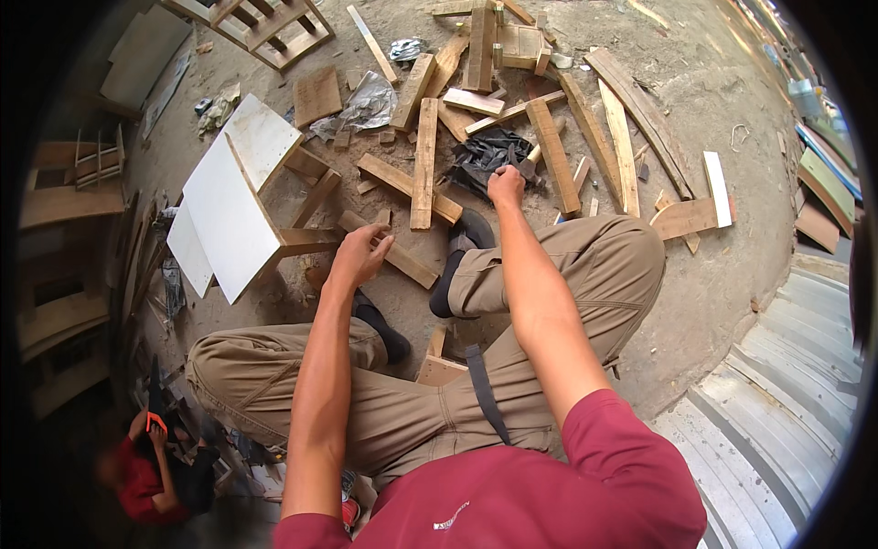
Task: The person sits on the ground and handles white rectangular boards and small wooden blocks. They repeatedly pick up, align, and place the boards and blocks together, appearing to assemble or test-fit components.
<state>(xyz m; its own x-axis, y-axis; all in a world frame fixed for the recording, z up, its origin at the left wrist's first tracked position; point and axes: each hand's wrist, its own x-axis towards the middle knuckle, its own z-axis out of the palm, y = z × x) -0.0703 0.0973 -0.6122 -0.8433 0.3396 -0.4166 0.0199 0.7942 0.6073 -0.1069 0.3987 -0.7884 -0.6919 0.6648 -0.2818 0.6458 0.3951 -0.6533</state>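
My left hand (pixel 360 254) hovers over a short wooden block (pixel 410 265) lying on the ground, its fingers loosely bent and apart, with nothing visible in them. Farther out to the right, my right hand (pixel 506 187) is closed, fingertips bunched at the near edge of a crumpled black plastic bag (pixel 492 154). What its fingers hold, if anything, is hidden. Between the hands lie a wooden batten (pixel 424 165) and another batten (pixel 389 179) partly under it. Right of my right hand, a longer batten (pixel 552 156) lies slanted.
White-topped wooden furniture (pixel 227 215) stands at the left. Planks (pixel 640 119) and offcuts litter the ground ahead. A slatted wooden frame (pixel 265 32) is at the far left. Corrugated metal sheeting (pixel 759 430) lies at the lower right. Another person (pixel 151 471) sits at the lower left, holding a tool.
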